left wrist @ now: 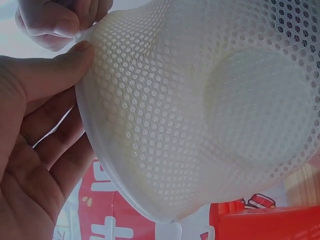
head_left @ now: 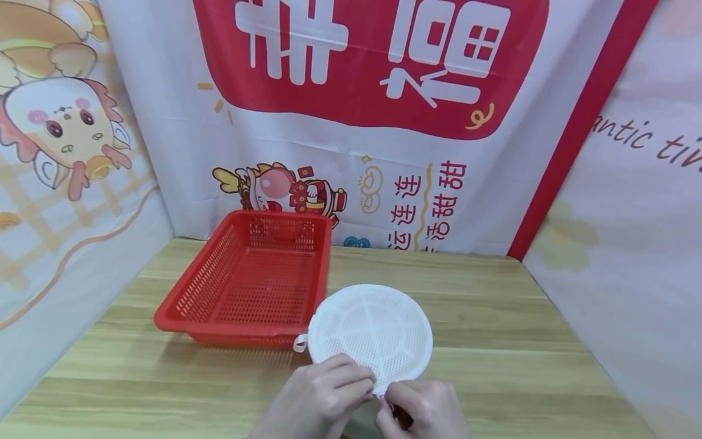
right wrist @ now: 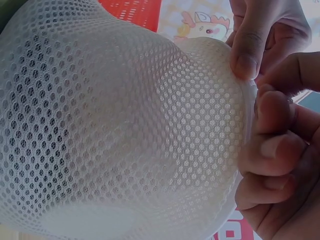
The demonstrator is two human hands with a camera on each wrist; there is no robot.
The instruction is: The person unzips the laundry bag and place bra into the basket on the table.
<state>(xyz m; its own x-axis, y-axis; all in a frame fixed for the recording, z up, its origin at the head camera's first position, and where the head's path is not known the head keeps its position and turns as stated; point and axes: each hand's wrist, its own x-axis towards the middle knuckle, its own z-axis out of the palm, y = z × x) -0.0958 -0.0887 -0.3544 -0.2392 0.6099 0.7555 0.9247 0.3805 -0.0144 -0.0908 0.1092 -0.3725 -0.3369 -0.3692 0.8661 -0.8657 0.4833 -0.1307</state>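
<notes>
At the near edge of the white mesh bag [head_left: 370,332], I see the left hand [head_left: 326,393] pinching it between thumb and fingers. Just beside, the right hand [head_left: 425,408], with curled fingers, pinches the same edge. The bag is over the wooden table [head_left: 493,341], near the red basket's [head_left: 241,335] front right corner; behind hangs a printed cloth [head_left: 482,201].

Can't tell what tiny bit the right hand [head_left: 425,408] pinches on the white mesh bag [head_left: 370,332], its own grip blocks it. Both wrist cams crop the bag, the left one also cuts off the red basket [left wrist: 270,224], and the head view chops the brown lettering [head_left: 652,139] far right.
</notes>
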